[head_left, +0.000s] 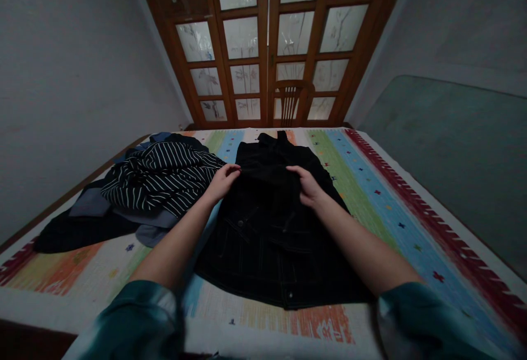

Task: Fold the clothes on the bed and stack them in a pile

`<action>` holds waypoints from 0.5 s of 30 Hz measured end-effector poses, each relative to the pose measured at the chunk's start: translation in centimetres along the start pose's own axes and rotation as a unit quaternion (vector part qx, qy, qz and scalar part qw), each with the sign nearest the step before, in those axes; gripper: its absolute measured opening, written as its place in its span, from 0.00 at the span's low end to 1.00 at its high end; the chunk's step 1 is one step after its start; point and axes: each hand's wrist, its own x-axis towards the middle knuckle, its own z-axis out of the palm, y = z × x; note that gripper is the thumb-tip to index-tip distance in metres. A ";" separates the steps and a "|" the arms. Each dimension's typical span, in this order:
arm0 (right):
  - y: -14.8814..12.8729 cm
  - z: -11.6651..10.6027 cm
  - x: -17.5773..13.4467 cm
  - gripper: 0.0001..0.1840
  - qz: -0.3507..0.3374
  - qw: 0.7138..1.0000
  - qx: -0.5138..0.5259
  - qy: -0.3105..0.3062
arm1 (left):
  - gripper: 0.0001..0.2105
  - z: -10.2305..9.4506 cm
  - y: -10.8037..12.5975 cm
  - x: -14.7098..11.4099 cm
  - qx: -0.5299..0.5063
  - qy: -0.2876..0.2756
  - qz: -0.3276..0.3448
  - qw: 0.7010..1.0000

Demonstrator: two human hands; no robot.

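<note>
A black denim garment point(263, 261) with pale stitching lies spread out in front of me, its wide hem toward me. A metal button shows near the hem and another at a pocket-like flap on the left. Whether it is a jacket or a dress I cannot tell. My left hand point(224, 180) pinches its dark cloth at the upper left. My right hand point(308, 184) grips the same cloth at the upper right, thumb and fingers together. Between the hands the fabric is lifted slightly into a fold. Details inside the fold are lost in the dark.
Left of the garment sits a heap of clothes, with a black-and-white striped cloth point(164, 170) on top and a dark garment point(86, 234) underneath. A colourful striped tablecloth point(370, 195) covers the table. Beyond the far edge stand a wooden chair point(290, 102) and glazed wooden doors point(269, 63).
</note>
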 end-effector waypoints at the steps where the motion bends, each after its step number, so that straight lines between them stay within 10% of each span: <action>1: -0.7 -1.9 -0.1 0.11 0.011 0.999 -0.031 0.014 | 0.20 0.3 -0.7 -0.3 0.074 -0.019 0.039 0.996; 4: -1.3 -6.9 -0.6 0.16 0.033 0.981 -0.169 0.091 | 0.29 1.5 -2.5 -1.1 0.281 -0.056 0.115 0.951; 7: -0.6 -9.8 -1.7 0.23 -0.017 0.930 -0.350 0.110 | 0.34 2.6 -3.6 -0.7 0.392 -0.044 0.054 0.918; 12: 0.9 -10.7 -3.3 0.38 -0.137 0.766 -0.621 0.099 | 0.29 3.3 -3.8 1.4 0.465 0.015 -0.031 0.884; 15: 1.1 -10.6 -3.4 0.32 -0.096 0.762 -0.631 0.111 | 0.27 3.5 -3.5 2.4 0.511 0.010 0.008 0.859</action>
